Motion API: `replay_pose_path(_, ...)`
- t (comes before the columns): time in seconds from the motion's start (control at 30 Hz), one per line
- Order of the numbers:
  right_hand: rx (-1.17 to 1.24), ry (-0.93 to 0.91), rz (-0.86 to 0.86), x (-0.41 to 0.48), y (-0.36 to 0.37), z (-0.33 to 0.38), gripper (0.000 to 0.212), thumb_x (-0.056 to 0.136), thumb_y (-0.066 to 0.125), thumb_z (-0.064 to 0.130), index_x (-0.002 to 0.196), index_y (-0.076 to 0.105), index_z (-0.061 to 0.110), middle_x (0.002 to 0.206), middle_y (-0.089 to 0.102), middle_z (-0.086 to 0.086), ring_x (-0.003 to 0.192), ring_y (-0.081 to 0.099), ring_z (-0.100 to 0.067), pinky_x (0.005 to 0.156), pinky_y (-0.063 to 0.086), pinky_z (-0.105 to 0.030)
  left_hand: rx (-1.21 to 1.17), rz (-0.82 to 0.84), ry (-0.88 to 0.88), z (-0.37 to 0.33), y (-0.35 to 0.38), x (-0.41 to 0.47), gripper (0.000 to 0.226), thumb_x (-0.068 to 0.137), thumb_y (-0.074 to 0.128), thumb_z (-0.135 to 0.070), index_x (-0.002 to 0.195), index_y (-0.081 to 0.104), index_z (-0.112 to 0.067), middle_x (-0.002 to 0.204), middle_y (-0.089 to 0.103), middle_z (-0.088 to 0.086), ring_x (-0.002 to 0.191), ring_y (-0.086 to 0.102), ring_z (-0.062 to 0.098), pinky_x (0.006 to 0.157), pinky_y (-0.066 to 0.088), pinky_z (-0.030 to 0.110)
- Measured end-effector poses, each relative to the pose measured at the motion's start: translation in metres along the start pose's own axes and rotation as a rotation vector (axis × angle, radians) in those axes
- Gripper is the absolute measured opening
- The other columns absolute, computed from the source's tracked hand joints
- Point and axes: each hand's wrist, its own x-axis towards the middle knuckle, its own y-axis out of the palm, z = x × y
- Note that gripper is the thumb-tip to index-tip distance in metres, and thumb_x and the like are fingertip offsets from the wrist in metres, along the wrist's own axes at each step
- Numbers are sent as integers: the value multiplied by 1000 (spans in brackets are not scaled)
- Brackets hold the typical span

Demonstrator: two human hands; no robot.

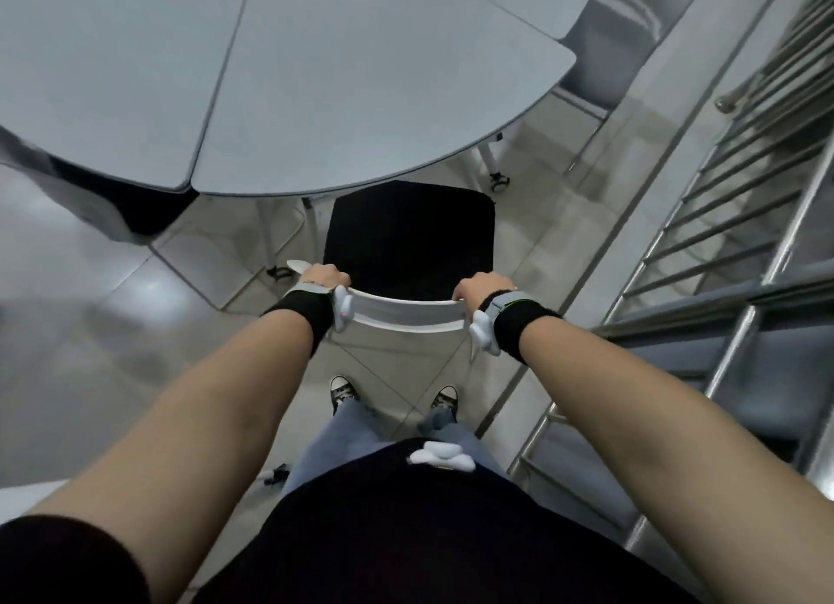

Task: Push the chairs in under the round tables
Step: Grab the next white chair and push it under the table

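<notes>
While both arms reach forward, the left hand [326, 275] and the right hand [483, 286] each curl closed over the top edge of the white backrest [406, 311], one at either end. The chair [408, 238] has a black, squarish padded seat whose front edge sits just under the rim of the round table [343, 120], a smooth grey top made of wedge-shaped sections. A second chair [600, 66] stands at the table's right, and metal stair railings [740, 224] run alongside.
</notes>
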Motion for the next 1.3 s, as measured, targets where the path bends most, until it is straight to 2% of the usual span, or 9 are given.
replay_pose_path(0.07, -27, -14, -20, 3, -1, -1, 37, 81, 56, 14, 117, 62, 20, 117, 62, -12, 105, 60, -33, 76, 45, -37, 4, -24, -4, -2, 6, -2, 26, 78, 54, -17, 100, 67, -11, 108, 69, 12, 102, 66, 31, 88, 52, 35)
replay_pose_path(0.2, -121, -71, -33, 8, 1, -2, 22, 82, 51, 7, 100, 62, 12, 107, 62, -14, 96, 61, -35, 72, 44, -37, 42, 1, 2, -9, 16, 1, 27, 84, 53, -22, 103, 69, -12, 108, 71, 11, 103, 66, 29, 91, 54, 37)
replay_pose_path(0.43, -130, -64, -48, 13, 1, -9, 25, 87, 50, 11, 109, 61, 13, 110, 61, -13, 102, 59, -34, 77, 43, -39, 36, 20, -8, -6, 10, 11, 28, 87, 50, -24, 107, 67, -13, 111, 70, 10, 106, 65, 29, 95, 52, 39)
replay_pose_path(0.57, -83, -43, -44, 15, -2, -9, 22, 86, 51, 12, 104, 64, 14, 108, 63, -12, 99, 60, -33, 75, 41, -37, 36, 30, -14, -5, 8, 12, 28, 82, 52, -24, 104, 68, -13, 107, 71, 8, 103, 67, 28, 91, 53, 36)
replay_pose_path(0.67, -85, -48, -32, 14, -8, -12, 16, 79, 53, 9, 91, 62, 17, 93, 60, -8, 86, 57, -30, 72, 40, -35, 9, 26, -17, -5, 7, 15, 29, 76, 56, -23, 101, 69, -15, 103, 71, 8, 99, 67, 28, 88, 53, 35)
replay_pose_path(0.77, -101, -56, -27, 14, -11, -15, 8, 74, 55, 8, 75, 56, 16, 76, 48, -3, 78, 51, -29, 70, 38, -35, 8, 10, -28, -8, 10, 20, 26, 84, 55, -28, 101, 69, -15, 104, 71, 9, 99, 67, 29, 86, 52, 34)
replay_pose_path(0.87, -122, -70, -44, 17, -13, -19, 14, 78, 56, 12, 88, 65, 17, 79, 52, -5, 73, 52, -29, 69, 40, -33, -14, 16, -46, -11, 12, 26, 24, 88, 52, -28, 100, 69, -15, 105, 71, 7, 98, 67, 28, 83, 51, 34)
replay_pose_path(1.03, -168, -88, -49, 27, -15, -28, 11, 80, 57, 15, 85, 65, 21, 79, 54, -5, 69, 51, -28, 66, 40, -33, -55, 62, -49, -19, 6, 31, 16, 84, 52, -22, 90, 65, -16, 97, 67, 9, 100, 66, 29, 84, 49, 36)
replay_pose_path(1.3, -244, -42, 3, 34, -29, -39, 18, 83, 56, 16, 97, 67, 18, 86, 60, -7, 73, 54, -28, 66, 40, -31, -136, 87, 46, -23, -13, 42, 29, 81, 55, -13, 107, 68, -12, 110, 65, 11, 106, 63, 31, 80, 48, 38)
